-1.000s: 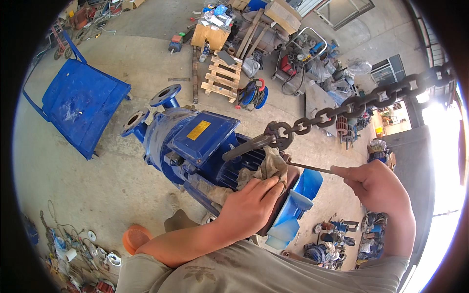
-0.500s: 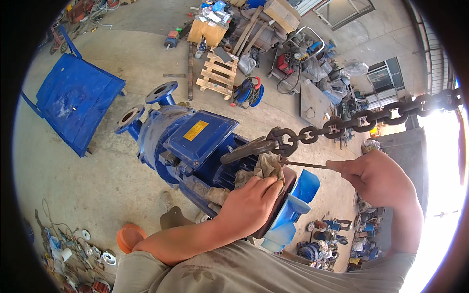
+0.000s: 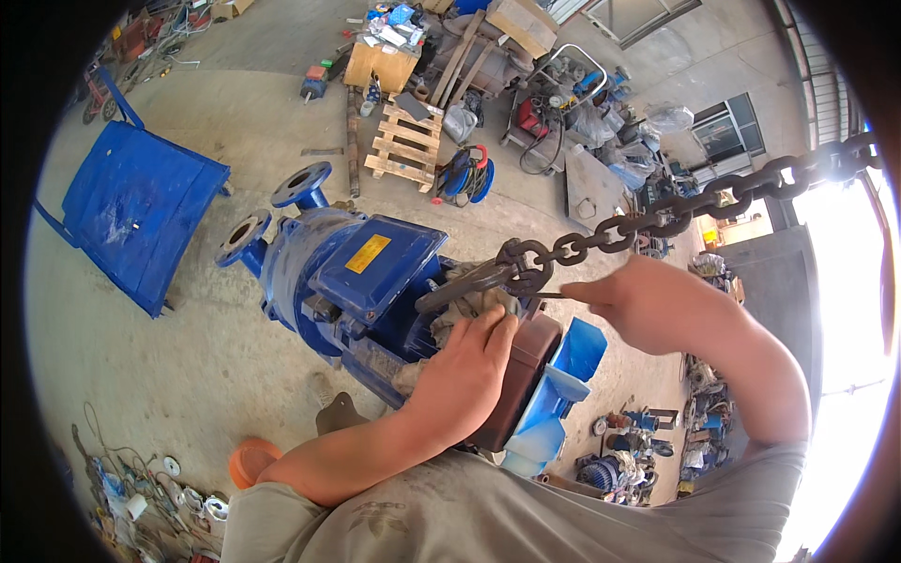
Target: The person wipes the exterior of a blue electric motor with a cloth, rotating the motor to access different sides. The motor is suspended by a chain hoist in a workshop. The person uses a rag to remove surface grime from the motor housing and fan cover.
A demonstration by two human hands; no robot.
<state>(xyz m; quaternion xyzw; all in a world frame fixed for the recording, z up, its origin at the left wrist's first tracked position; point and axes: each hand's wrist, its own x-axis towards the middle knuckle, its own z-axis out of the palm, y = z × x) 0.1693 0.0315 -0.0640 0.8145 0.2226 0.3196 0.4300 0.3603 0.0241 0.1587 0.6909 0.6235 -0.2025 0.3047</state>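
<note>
A blue motor unit point(image 3: 366, 281) lies at nine o'clock; a heavy chain point(image 3: 668, 214) leads from its hook point(image 3: 460, 289) toward two. At six, the left hand's point(image 3: 460, 380) fingers press together on a cloth point(image 3: 482, 302); at three, the right hand's point(image 3: 648, 305) (also bare) pinch a thin rod point(image 3: 546, 296), which a loosened grip could let slip.

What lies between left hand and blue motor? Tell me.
In the head view, a crumpled tan cloth lies between the left hand and the blue motor.

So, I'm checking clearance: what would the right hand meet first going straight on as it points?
The right hand and its thin rod would probably meet the end chain link at the lifting hook first or, depth being unclear, the rag.
</note>
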